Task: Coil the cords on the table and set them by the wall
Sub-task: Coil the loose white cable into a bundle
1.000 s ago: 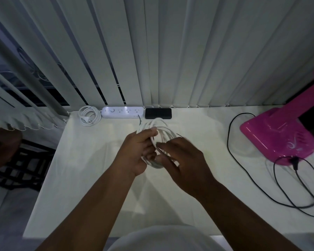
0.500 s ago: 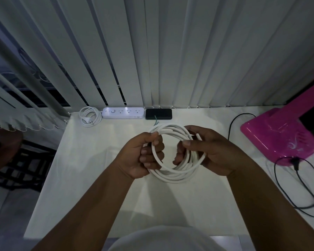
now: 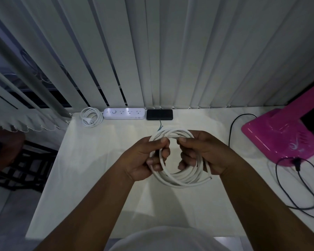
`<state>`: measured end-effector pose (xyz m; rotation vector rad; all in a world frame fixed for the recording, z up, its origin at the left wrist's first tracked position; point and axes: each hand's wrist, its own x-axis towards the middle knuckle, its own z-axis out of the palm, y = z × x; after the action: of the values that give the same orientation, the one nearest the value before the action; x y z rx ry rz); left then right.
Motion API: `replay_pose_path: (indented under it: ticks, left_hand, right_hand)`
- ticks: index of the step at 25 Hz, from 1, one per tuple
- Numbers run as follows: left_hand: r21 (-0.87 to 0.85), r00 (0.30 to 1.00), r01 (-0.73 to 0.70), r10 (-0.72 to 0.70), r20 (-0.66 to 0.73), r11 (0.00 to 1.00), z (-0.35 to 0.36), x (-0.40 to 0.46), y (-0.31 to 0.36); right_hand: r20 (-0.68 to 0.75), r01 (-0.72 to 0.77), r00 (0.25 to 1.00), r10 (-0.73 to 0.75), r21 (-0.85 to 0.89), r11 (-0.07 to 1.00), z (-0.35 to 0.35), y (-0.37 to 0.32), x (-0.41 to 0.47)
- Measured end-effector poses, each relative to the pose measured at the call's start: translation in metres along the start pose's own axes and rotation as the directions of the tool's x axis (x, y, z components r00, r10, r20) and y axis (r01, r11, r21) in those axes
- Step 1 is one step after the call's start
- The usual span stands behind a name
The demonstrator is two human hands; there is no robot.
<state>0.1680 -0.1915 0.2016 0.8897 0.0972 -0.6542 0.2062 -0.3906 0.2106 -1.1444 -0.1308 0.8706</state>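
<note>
A thick white cord (image 3: 179, 178), wound into a round coil, hangs above the middle of the pale table (image 3: 91, 178). My left hand (image 3: 143, 158) grips the coil's left side with curled fingers. My right hand (image 3: 201, 153) grips its right side the same way. One cut end of the cord sticks out at the lower right; a thin dark wire end pokes up behind the coil. A second white cord (image 3: 91, 116), coiled with its plug, lies at the back left by the blinds. A loose black cord (image 3: 297, 187) sprawls on the right.
A white power strip (image 3: 124, 113) and a black box (image 3: 159, 114) sit against the vertical blinds (image 3: 152, 51) at the back. A pink appliance (image 3: 279, 138) stands at the right, with the black cord plugged into it. A dark chair (image 3: 5, 151) is left of the table.
My right hand has gone from passing over the coil to gripping its right side. The coil now sits flatter and rounder between both hands, a little lower.
</note>
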Motion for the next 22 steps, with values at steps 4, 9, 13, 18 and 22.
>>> replay_pose_path:
  ticks: [4, 9, 13, 18, 22]
  left_hand:
    - [0.261, 0.996, -0.060, 0.077, -0.054, 0.964, -0.004, 0.002, 0.007]
    - [0.471, 0.972, -0.077, 0.171, -0.161, 0.879, -0.004, 0.009, 0.007]
    - [0.798, 0.898, -0.059, 0.381, -0.220, 0.599, 0.000, 0.017, 0.004]
    - [1.000, 0.817, -0.001, 0.577, -0.006, 0.012, -0.003, 0.017, 0.004]
    - [0.990, 0.813, 0.024, 0.578, 0.063, -0.142, -0.004, 0.016, 0.006]
  right_hand:
    - [-0.009, 0.042, 0.999, -0.041, 0.080, 0.996, 0.000, 0.007, -0.001]
    - [-0.115, 0.094, 0.987, -0.109, -0.126, 0.988, -0.004, 0.010, 0.002]
    - [-0.163, 0.086, 0.981, -0.108, -0.139, 0.987, -0.005, 0.013, 0.004]
    - [-0.220, 0.117, 0.962, -0.163, -0.209, 0.971, -0.007, 0.019, 0.005]
    - [-0.254, 0.142, 0.938, -0.236, -0.338, 0.930, -0.007, 0.022, 0.007]
